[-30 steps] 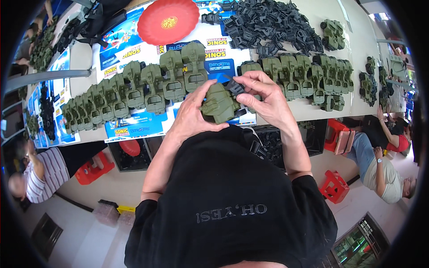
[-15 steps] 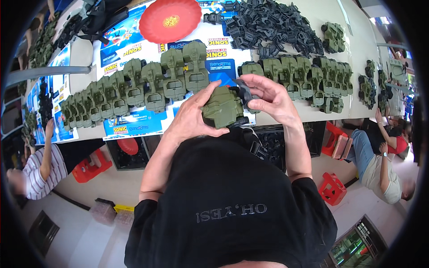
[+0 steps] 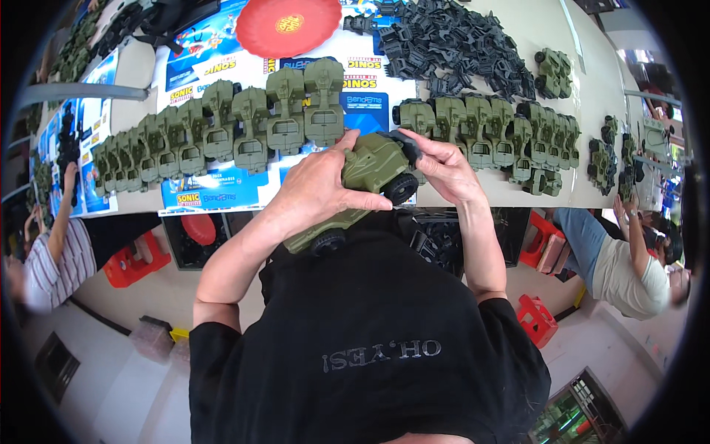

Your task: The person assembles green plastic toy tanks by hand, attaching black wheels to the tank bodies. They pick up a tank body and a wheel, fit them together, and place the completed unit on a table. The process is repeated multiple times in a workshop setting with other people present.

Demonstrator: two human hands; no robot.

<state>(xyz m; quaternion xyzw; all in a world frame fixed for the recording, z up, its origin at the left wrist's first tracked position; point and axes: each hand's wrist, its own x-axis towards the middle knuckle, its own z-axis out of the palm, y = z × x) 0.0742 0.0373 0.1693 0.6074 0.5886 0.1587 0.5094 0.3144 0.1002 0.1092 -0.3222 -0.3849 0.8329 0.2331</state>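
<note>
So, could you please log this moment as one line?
Left hand: grips black-wheeled green plastic toy vehicle | Right hand: at vehicle's right end | Nearby: red scalloped plate, dark-grey plastic parts heap

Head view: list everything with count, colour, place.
Held toy vehicle: one, green and black, centre
Toy vehicles: many, green, rows on white table
Loose parts: many, black, piled at far side
Plate: one, red, left of the pile
Printed sheets: several, blue and white, on table
Crates: several, black, under table
Stools: three, red, both sides
Co-workers: several, left and right
Shirt: one, black, on wearer
Left hand: one, bare, gripping held vehicle
Right hand: one, bare, likewise
</note>
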